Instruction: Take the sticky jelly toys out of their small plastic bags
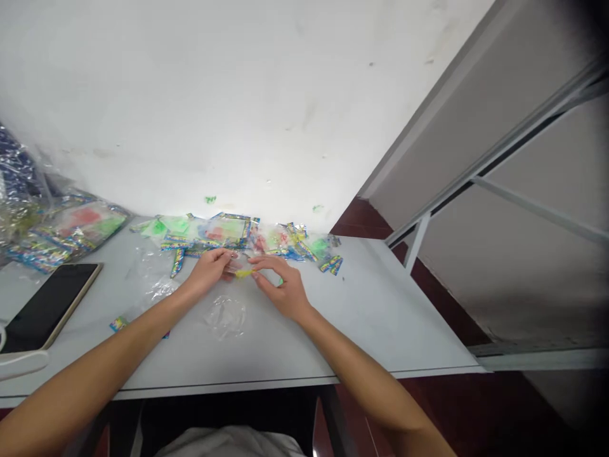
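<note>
Over the middle of the grey table (371, 317), my left hand (212, 269) is closed on a small clear plastic bag (235, 263). Something small and yellow (243, 273) shows at the bag, between my two hands; its kind is too small to make out. My right hand (281, 285) has its thumb and index finger brought close together at the yellow piece's right end. A bit of green shows behind my right fingers. On the tabletop just below my hands lies a crumpled clear plastic bag (226, 317).
Several printed packets (228, 230) with red and green contents line the white wall (238, 108). A larger heap of packets (80, 225) sits at left, near a phone (50, 308) and a white curved object (23, 365). A metal frame (419, 241) stands right of the table.
</note>
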The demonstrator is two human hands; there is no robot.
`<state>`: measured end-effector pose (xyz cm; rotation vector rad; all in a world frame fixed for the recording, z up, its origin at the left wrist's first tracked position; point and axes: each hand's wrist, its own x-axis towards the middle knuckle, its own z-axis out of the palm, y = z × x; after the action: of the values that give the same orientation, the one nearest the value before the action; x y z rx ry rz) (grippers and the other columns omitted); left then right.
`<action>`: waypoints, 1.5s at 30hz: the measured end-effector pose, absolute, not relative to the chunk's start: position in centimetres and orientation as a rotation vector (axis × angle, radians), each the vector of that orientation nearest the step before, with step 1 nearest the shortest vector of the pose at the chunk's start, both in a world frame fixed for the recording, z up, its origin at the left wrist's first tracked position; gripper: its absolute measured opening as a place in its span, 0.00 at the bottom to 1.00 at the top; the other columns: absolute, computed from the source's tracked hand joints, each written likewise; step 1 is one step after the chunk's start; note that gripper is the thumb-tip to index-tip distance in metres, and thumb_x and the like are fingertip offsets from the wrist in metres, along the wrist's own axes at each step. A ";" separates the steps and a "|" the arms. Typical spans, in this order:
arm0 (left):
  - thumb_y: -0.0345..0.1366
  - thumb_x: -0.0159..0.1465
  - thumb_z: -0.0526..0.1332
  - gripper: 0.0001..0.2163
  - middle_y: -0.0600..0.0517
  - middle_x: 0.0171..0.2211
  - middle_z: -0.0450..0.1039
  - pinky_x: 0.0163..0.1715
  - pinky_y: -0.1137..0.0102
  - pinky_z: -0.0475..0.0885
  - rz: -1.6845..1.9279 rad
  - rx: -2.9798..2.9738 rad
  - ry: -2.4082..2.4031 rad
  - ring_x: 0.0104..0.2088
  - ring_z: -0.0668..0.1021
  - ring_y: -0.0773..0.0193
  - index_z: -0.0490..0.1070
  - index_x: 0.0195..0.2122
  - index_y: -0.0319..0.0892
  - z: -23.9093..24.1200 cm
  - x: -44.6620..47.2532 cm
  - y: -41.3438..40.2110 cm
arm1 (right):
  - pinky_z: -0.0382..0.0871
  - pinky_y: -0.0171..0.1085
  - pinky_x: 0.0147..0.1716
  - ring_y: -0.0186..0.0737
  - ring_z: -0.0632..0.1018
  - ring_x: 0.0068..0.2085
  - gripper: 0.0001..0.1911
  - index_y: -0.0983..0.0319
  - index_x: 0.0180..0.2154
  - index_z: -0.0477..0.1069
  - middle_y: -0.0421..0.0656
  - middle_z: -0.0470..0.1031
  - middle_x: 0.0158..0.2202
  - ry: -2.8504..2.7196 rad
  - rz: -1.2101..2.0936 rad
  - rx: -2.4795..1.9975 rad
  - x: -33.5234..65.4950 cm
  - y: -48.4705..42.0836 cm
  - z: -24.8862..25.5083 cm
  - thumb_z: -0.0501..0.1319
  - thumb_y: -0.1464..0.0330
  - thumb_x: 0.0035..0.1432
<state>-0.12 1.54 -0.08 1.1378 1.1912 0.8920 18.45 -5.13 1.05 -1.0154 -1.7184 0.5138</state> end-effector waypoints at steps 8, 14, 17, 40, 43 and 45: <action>0.49 0.51 0.66 0.20 0.47 0.33 0.81 0.32 0.67 0.75 0.993 1.195 1.240 0.31 0.81 0.58 0.76 0.38 0.39 1.3 -1.3 1.9 | 0.73 0.40 0.39 0.42 0.80 0.37 0.09 0.59 0.34 0.80 0.43 0.83 0.35 -1.580 0.587 -1.186 23.7 -3.6 3.5 0.66 0.61 0.56; 0.50 0.51 0.68 0.16 0.46 0.38 0.81 0.35 0.66 0.75 0.820 1.390 1.269 0.38 0.80 0.55 0.78 0.32 0.42 2.5 -2.5 2.2 | 0.65 0.36 0.30 0.35 0.72 0.29 0.11 0.61 0.34 0.80 0.42 0.80 0.31 -1.695 0.558 -1.375 28.5 -3.6 5.1 0.65 0.61 0.55; 0.51 0.53 0.68 0.16 0.47 0.34 0.80 0.38 0.66 0.73 0.588 1.545 1.172 0.38 0.79 0.57 0.78 0.30 0.43 3.4 -3.4 2.4 | 0.61 0.35 0.27 0.33 0.69 0.27 0.11 0.62 0.34 0.80 0.40 0.76 0.27 -1.754 0.722 -1.439 30.0 -4.1 5.8 0.65 0.62 0.54; 0.36 0.55 0.58 0.04 0.56 0.28 0.68 0.27 0.72 0.61 -0.371 1.995 0.835 0.29 0.68 0.65 0.67 0.31 0.43 4.4 -2.5 -0.8 | 0.63 0.34 0.28 0.34 0.71 0.28 0.10 0.62 0.30 0.79 0.40 0.75 0.26 -1.941 1.277 -1.724 31.9 -1.3 2.6 0.64 0.64 0.47; 0.36 0.53 0.59 0.05 0.55 0.28 0.69 0.27 0.71 0.60 -0.325 2.069 0.901 0.29 0.69 0.64 0.67 0.31 0.43 4.5 -2.3 -0.8 | 0.63 0.34 0.29 0.35 0.72 0.30 0.11 0.63 0.31 0.79 0.41 0.77 0.28 -1.957 1.158 -1.762 31.6 -1.3 2.4 0.63 0.64 0.48; 0.36 0.51 0.60 0.07 0.54 0.29 0.70 0.26 0.71 0.59 -0.249 2.109 0.970 0.29 0.69 0.63 0.68 0.32 0.44 4.2 -2.4 -0.8 | 0.62 0.34 0.29 0.36 0.73 0.30 0.11 0.63 0.32 0.79 0.41 0.78 0.29 -1.951 1.038 -1.802 31.7 -1.2 2.1 0.63 0.63 0.48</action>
<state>-2.38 -0.79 4.17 2.1085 0.9695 -0.2495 31.66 -1.20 2.12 -1.8018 -1.9515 1.0376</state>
